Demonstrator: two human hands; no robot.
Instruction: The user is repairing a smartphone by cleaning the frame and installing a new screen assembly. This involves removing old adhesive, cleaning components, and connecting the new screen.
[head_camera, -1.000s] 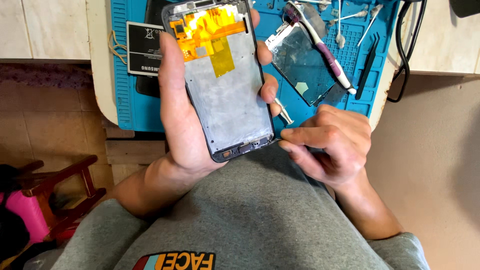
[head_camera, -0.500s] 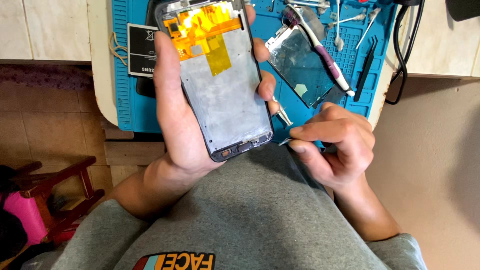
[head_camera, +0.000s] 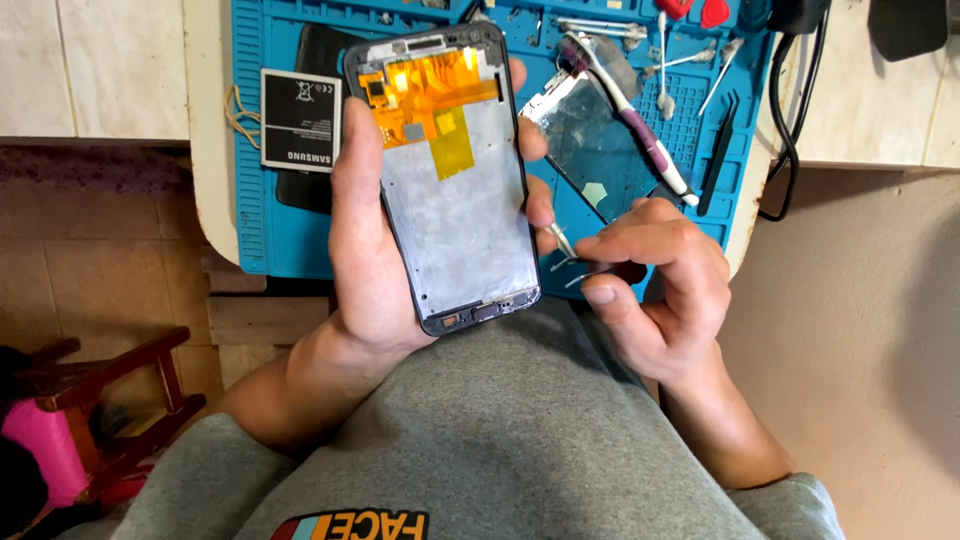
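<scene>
Since the earlier frame, our right hand (head_camera: 655, 290), pinching metal tweezers (head_camera: 562, 243), has risen beside the phone frame (head_camera: 450, 180), gripped in our left hand (head_camera: 365, 240) above the blue mat (head_camera: 290, 230). Frame looks stripped; battery (head_camera: 300, 120) lies left.

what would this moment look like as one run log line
left hand: holds opened phone frame, back up | right hand: pinches metal tweezers, tips beside frame's right edge | below: blue repair mat, battery

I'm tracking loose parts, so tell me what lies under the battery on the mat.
A black phone back cover lies under the battery, on the blue repair mat. Its middle is hidden by the battery.
</scene>
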